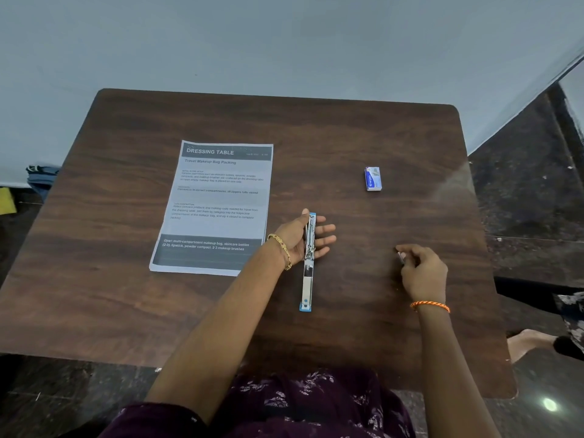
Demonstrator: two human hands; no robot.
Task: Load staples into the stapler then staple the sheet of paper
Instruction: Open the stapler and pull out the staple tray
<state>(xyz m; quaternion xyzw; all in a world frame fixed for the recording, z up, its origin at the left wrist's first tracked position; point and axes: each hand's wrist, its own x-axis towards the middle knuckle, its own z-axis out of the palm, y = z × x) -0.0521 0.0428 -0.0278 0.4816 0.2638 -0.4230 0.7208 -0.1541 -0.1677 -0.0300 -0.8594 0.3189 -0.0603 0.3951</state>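
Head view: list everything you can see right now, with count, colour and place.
table: one, dark brown wood, fills the middle.
sheet of paper: one, white with grey bands and print, flat on the table's left half.
stapler: one, silver with blue ends, opened out flat at centre, far end under the left hand.
staple box: one, blue and white, right far part of the table.
staple strip: one, small and silvery, pinched in the right hand; hard to make out.
left hand: gold bangle, holding the stapler.
right hand: orange thread band, right of the stapler.
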